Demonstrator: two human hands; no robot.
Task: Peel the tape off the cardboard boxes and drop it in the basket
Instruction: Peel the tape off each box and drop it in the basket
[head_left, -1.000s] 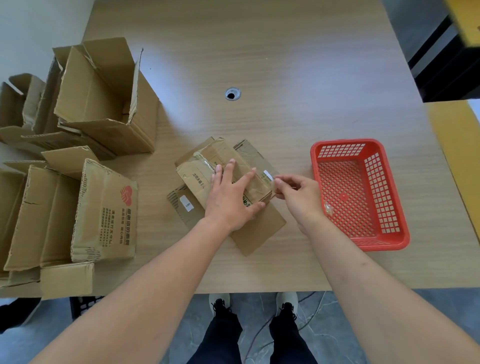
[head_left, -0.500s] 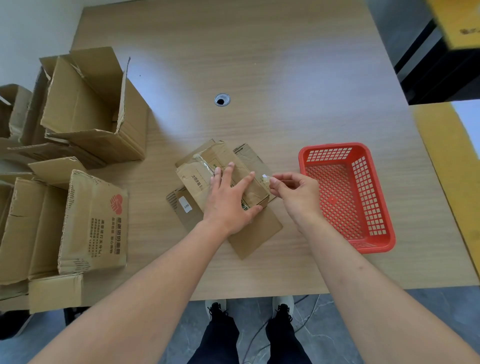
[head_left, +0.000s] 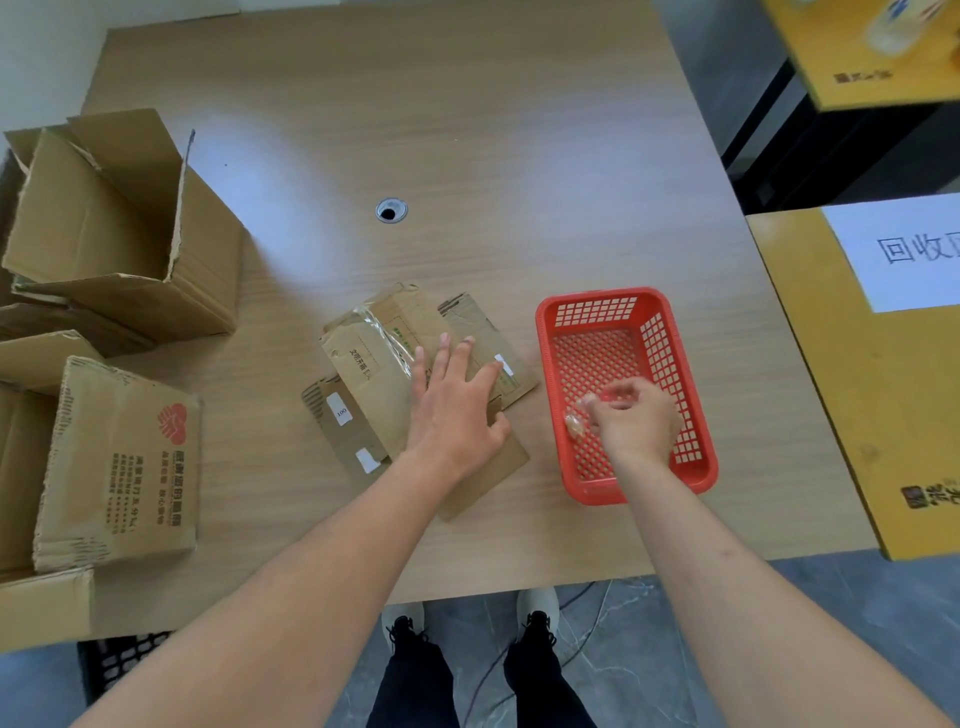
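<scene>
With our left hand (head_left: 457, 410) flat on the flattened brown cardboard box (head_left: 395, 395), our right hand (head_left: 631, 418) pinches a flimsy, clingy scrap of clear tape (head_left: 574, 427) above the red plastic mesh basket (head_left: 675, 467).

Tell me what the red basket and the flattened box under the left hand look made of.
Red basket: apparently moulded plastic, slightly glossy, with a grid of holes in walls and floor. Flattened box: matte brown corrugated cardboard, fluting visible at a cut edge, with a shiny clear tape strip.

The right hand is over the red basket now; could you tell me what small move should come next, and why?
Probably let go: the right hand is above the red basket, fingers curled around a clear scrap of tape, so releasing should drop it inside while the left hand presses the flattened box.
</scene>
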